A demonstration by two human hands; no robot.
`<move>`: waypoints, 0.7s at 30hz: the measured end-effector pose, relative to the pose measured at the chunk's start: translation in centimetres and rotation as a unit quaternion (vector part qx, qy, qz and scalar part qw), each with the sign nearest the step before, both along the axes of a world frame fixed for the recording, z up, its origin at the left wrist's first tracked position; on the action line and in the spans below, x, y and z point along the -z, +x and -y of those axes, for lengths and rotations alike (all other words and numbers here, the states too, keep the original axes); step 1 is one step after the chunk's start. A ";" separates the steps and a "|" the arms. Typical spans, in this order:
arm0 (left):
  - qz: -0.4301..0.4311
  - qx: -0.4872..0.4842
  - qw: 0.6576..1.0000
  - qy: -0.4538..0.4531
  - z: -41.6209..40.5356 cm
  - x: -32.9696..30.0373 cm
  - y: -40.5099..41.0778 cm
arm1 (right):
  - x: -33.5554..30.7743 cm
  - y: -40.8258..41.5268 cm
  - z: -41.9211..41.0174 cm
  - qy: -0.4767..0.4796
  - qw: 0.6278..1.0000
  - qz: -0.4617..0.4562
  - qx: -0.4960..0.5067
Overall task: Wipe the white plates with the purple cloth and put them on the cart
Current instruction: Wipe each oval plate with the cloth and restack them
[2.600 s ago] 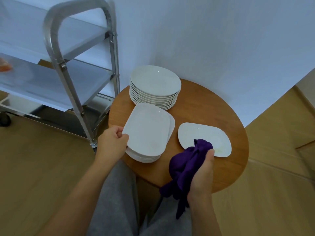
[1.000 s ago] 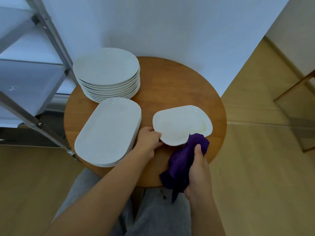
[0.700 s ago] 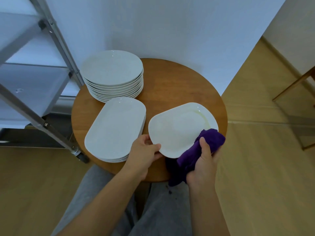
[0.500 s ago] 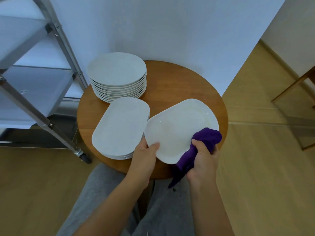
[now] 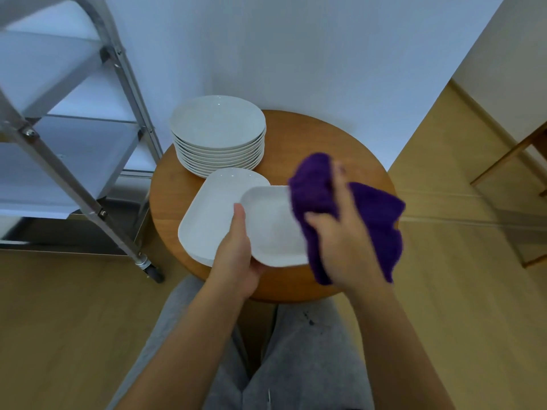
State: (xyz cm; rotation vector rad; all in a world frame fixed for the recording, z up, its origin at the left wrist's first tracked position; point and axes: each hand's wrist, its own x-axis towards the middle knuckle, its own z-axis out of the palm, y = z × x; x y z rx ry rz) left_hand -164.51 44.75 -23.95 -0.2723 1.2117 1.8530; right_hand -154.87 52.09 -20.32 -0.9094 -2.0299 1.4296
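My left hand (image 5: 236, 255) grips the near left edge of a white rounded-rectangle plate (image 5: 272, 229), thumb on top, holding it tilted above the round wooden table (image 5: 299, 134). My right hand (image 5: 340, 232) holds the purple cloth (image 5: 373, 214) spread over the plate's right half; the hand is blurred. The cloth hides the plate's right side. A stack of similar oblong plates (image 5: 210, 211) lies on the table under the held plate's left edge. Behind it stands a stack of several round plates (image 5: 219, 125).
The metal cart (image 5: 68, 170) with white shelves stands left of the table, one caster (image 5: 151, 270) near the table edge. A white wall is behind. Wooden floor lies all around, and my grey-trousered legs (image 5: 296, 350) are below the table. A wooden furniture frame (image 5: 518, 155) is at right.
My left hand has lifted the plate closer and over the oblong stack. My right hand has moved the cloth from the plate's near right edge up across its right half, spreading it.
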 end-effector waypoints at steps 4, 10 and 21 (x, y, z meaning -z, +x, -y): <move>-0.044 0.015 0.998 0.047 0.2 0.2 1.6 | 2.5 -3.6 1.9 0.190 0.943 0.193 -0.193; -0.100 -0.049 0.994 -0.018 1.1 0.4 1.3 | 3.1 -5.3 -0.2 0.326 0.895 0.219 -0.212; -0.045 -0.062 0.997 -0.031 2.5 0.1 0.0 | 1.1 -2.5 -7.2 0.253 0.921 0.233 -0.184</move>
